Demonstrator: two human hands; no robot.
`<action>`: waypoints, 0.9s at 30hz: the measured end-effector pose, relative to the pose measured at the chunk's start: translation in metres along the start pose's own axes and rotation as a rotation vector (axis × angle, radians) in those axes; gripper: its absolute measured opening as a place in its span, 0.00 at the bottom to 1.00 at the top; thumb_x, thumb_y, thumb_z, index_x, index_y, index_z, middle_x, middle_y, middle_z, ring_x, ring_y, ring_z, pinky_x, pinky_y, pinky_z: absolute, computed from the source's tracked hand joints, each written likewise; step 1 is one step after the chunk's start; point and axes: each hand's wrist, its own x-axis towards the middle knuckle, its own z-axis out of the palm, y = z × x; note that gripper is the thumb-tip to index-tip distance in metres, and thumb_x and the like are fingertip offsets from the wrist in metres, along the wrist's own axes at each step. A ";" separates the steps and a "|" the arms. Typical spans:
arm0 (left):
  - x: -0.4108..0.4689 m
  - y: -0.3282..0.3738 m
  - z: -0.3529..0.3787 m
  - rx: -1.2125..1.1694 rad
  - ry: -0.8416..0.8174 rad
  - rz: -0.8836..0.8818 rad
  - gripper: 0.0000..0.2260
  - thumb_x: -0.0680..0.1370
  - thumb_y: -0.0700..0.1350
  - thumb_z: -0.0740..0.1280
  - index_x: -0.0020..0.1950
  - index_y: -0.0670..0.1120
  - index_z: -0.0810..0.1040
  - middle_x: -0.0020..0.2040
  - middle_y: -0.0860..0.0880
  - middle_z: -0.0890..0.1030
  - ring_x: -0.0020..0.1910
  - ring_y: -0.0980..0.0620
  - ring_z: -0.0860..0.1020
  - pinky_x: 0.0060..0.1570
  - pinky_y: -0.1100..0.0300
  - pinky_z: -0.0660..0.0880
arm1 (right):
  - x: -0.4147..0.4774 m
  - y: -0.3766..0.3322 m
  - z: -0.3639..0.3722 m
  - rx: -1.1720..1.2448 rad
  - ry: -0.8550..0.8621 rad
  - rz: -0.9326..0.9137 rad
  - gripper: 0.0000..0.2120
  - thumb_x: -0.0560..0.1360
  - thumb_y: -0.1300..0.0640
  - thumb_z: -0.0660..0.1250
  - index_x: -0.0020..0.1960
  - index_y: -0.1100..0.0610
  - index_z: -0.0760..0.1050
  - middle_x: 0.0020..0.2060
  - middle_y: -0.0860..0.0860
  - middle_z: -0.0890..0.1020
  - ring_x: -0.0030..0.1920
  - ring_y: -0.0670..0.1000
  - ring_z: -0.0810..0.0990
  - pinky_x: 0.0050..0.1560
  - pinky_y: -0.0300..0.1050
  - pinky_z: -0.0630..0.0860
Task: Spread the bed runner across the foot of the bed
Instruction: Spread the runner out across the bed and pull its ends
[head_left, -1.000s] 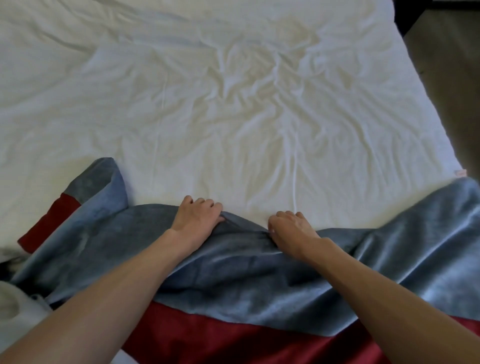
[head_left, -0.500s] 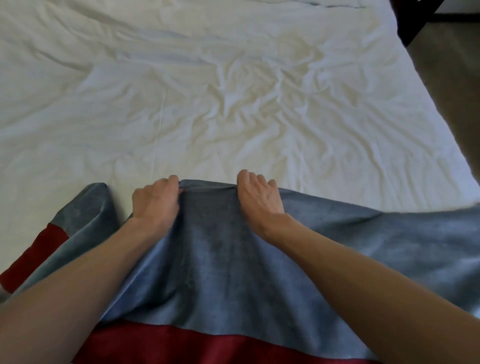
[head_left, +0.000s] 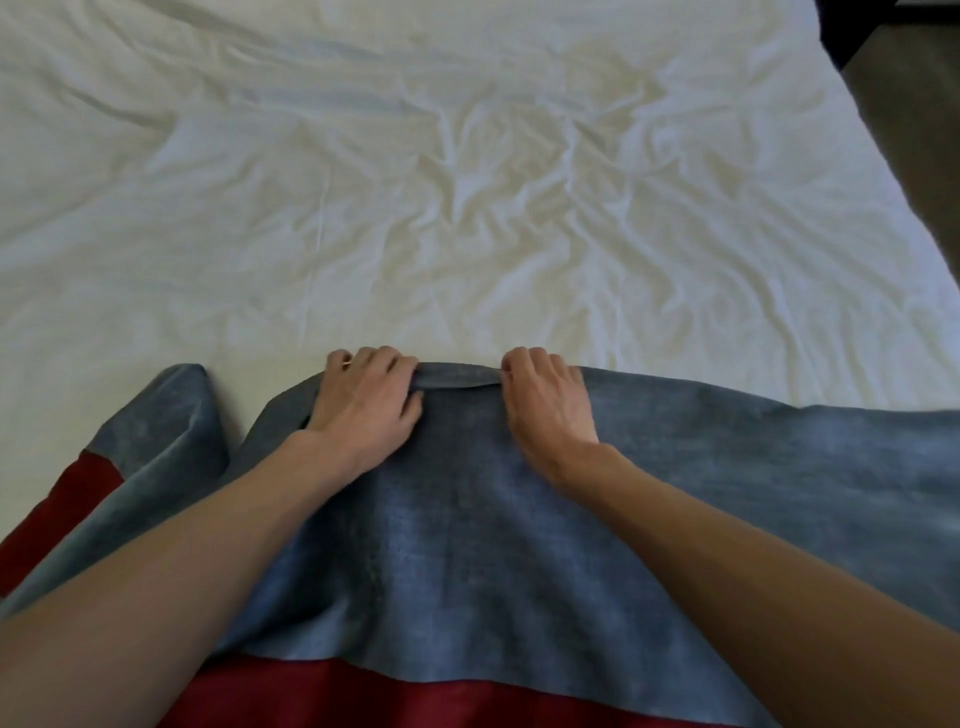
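Observation:
The bed runner (head_left: 457, 530), blue-grey with a dark red band along its near side, lies across the near end of the bed (head_left: 467, 182). Its far edge runs roughly straight from the middle to the right. At the left it is bunched, with one corner folded up. My left hand (head_left: 363, 400) grips the far edge near the middle, fingers curled over it. My right hand (head_left: 548, 400) grips the same edge a short way to the right. A small fold of cloth stands between the two hands.
The wrinkled white sheet covers the bed beyond the runner. The bed's right edge slants down the frame, with brown floor (head_left: 914, 156) past it. A dark piece of furniture (head_left: 852, 26) shows at the top right corner.
Both hands have carried the runner's far edge up the bed, away from me, and moved a little apart. The blue-grey cloth now lies flatter and covers more of the sheet.

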 end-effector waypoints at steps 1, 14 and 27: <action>0.003 0.007 0.001 -0.045 0.005 0.034 0.16 0.79 0.52 0.58 0.63 0.47 0.73 0.60 0.48 0.76 0.59 0.47 0.73 0.60 0.50 0.63 | 0.003 0.007 -0.002 -0.044 0.000 0.038 0.06 0.78 0.61 0.60 0.54 0.56 0.71 0.50 0.53 0.77 0.49 0.56 0.74 0.53 0.50 0.67; 0.047 0.045 0.013 -0.027 -0.011 0.010 0.09 0.81 0.46 0.58 0.51 0.50 0.77 0.47 0.51 0.79 0.49 0.48 0.75 0.50 0.54 0.64 | 0.002 0.072 -0.026 -0.225 -0.191 0.133 0.07 0.73 0.65 0.62 0.43 0.55 0.65 0.37 0.51 0.72 0.42 0.56 0.72 0.47 0.50 0.62; 0.013 0.038 0.014 0.101 0.039 -0.039 0.17 0.77 0.52 0.60 0.64 0.48 0.72 0.58 0.47 0.75 0.57 0.45 0.73 0.58 0.47 0.63 | -0.021 0.059 -0.006 -0.174 -0.021 0.074 0.15 0.73 0.60 0.59 0.59 0.61 0.69 0.55 0.58 0.73 0.56 0.59 0.71 0.66 0.56 0.63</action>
